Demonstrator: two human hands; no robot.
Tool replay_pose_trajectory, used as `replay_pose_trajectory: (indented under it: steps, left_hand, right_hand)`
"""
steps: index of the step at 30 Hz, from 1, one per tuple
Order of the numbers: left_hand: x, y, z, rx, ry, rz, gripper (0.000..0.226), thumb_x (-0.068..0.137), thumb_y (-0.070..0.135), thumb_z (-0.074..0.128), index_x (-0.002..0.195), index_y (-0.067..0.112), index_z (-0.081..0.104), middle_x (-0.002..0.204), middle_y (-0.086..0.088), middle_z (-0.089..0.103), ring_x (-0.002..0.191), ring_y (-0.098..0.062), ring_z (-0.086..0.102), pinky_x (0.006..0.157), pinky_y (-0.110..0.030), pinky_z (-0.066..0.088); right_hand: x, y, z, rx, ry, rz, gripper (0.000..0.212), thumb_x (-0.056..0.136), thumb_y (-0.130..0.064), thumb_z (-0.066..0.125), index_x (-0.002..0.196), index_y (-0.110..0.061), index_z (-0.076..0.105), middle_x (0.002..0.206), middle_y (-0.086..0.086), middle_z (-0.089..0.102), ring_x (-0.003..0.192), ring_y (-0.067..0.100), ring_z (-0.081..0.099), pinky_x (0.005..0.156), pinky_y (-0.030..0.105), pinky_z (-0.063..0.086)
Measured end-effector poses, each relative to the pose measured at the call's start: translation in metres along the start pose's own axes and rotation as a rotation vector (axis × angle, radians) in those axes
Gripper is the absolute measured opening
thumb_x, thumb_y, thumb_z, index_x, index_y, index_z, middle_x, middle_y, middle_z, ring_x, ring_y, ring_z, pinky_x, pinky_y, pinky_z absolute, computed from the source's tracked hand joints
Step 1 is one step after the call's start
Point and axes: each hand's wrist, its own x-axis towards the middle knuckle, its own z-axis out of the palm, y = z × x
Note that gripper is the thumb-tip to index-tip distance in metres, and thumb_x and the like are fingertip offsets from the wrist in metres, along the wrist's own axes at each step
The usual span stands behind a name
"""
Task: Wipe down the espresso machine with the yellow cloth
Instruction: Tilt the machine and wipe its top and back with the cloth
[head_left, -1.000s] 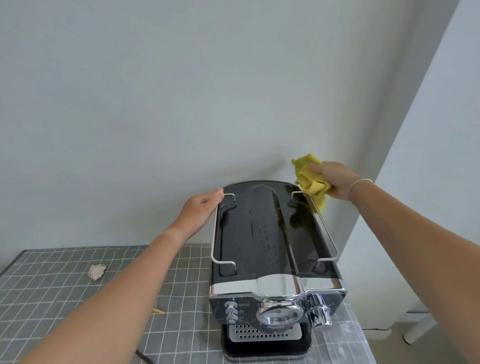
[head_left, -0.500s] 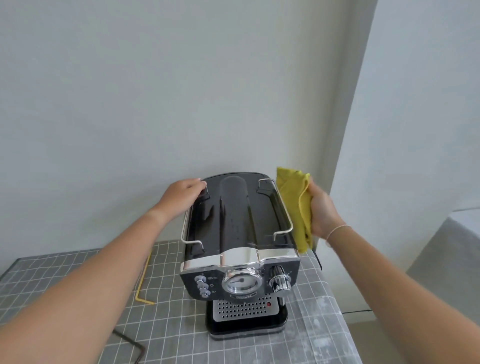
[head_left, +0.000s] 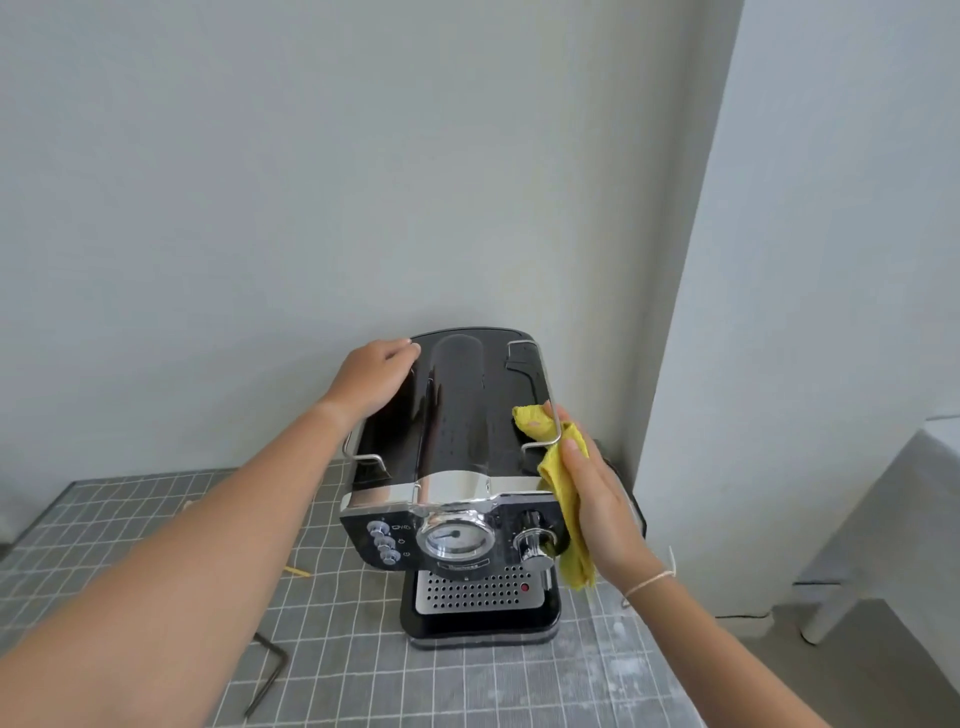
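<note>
A black and chrome espresso machine (head_left: 457, 415) stands on the grey checked table (head_left: 467, 686), its back near the wall. My left hand (head_left: 371, 379) rests on the machine's top left rear corner, fingers curled over the edge and rail. My right hand (head_left: 602, 504) presses the yellow cloth (head_left: 563, 499) flat against the machine's right side near the front. One corner of the cloth lies over the top edge under the wire rail. The machine's right side is hidden behind the cloth and hand.
A white wall corner (head_left: 691, 364) juts out just right of the machine. A dark bent rod (head_left: 267, 675) lies on the table at the front left, and a small yellow scrap (head_left: 297, 572) sits left of the machine. A grey-covered surface (head_left: 909, 519) stands at the far right.
My right hand has slid the cloth from the machine's rear right corner forward along its right side to the front. My left hand stayed at the top left rear. The view shifted right.
</note>
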Motion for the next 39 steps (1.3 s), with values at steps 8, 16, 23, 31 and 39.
replay_pose_trajectory:
  steps: [8,16,23,31,39]
  left_hand:
    - [-0.005,0.003,0.001,-0.048,0.057,0.003,0.038,0.094,0.029,0.037,0.059,0.02,0.025,0.057,0.002,0.029,0.062,-0.018,0.032,0.058,-0.031,0.024]
    - [-0.004,0.001,0.002,-0.107,0.059,-0.044,0.029,0.095,0.034,0.036,0.073,0.015,0.039,0.066,0.001,0.037,0.066,-0.016,0.035,0.056,-0.026,0.026]
    - [0.002,-0.006,0.0,-0.186,0.021,-0.043,0.024,0.094,0.036,0.035,0.078,0.02,0.04,0.064,0.009,0.03,0.056,-0.004,0.028,0.055,-0.02,0.023]
    - [0.013,-0.025,-0.008,-0.093,0.029,0.043,0.041,0.097,0.03,0.03,0.06,0.015,0.029,0.062,-0.003,0.038,0.069,-0.023,0.04,0.062,-0.033,0.029]
    - [0.016,-0.038,-0.006,-0.239,-0.073,0.065,0.033,0.099,0.02,0.027,0.116,0.011,0.055,0.121,-0.003,0.058,0.119,-0.02,0.045,0.097,-0.024,0.034]
  right_hand:
    - [-0.014,-0.003,0.006,0.078,0.024,-0.073,0.037,0.101,-0.027,0.03,0.136,-0.026,0.044,0.131,-0.016,0.05,0.104,-0.027,0.045,0.078,-0.008,0.033]
    - [-0.047,0.029,0.05,-0.48,0.333,-0.4,0.037,0.096,-0.05,0.022,0.128,-0.051,0.04,0.147,-0.028,0.026,0.146,0.009,-0.001,0.117,0.02,0.004]
    - [-0.05,0.017,0.09,-0.813,0.383,-0.432,0.045,0.1,-0.041,0.015,0.139,-0.03,0.034,0.146,-0.008,0.039,0.145,0.02,0.009,0.118,0.034,0.0]
    - [-0.023,-0.039,0.116,-1.095,0.069,-0.261,0.061,0.093,-0.047,0.007,0.139,-0.027,0.042,0.15,-0.008,0.033,0.144,0.023,0.016,0.118,0.033,0.005]
    - [0.075,-0.043,0.111,-1.193,-0.119,-0.011,0.048,0.099,-0.035,0.02,0.145,-0.023,0.028,0.157,-0.003,0.014,0.145,0.027,0.007,0.119,0.042,0.007]
